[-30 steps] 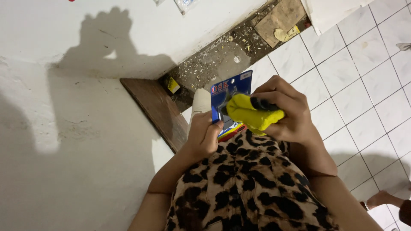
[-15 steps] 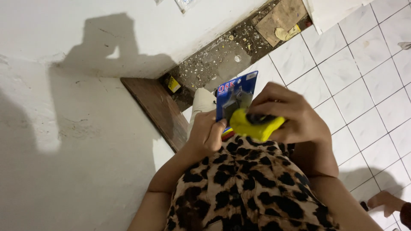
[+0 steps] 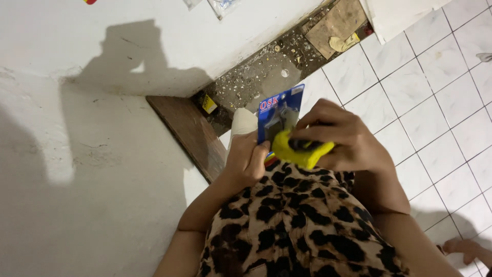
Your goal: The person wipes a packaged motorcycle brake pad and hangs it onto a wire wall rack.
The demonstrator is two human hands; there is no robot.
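Note:
My left hand [image 3: 248, 160] grips the lower edge of a blue blister card [image 3: 279, 112] that carries a grey metal part under clear plastic. My right hand [image 3: 341, 136] is closed around a yellow-handled tool [image 3: 302, 151] with a black band, pressed against the front of that card. Both hands are held close to my chest, above the leopard-print garment [image 3: 302, 225] I wear. The tool's tip is hidden by the card and my fingers.
A white wall [image 3: 102, 154] fills the left. A dark wooden board [image 3: 187, 131] lies along its base, beside a rough debris-strewn concrete strip [image 3: 266, 72]. White floor tiles [image 3: 435, 102] spread to the right. Toes [image 3: 469, 249] show at the bottom right.
The card and tool have shifted slightly right and up in my hands, and my right hand has turned the yellow tool more across the card's face.

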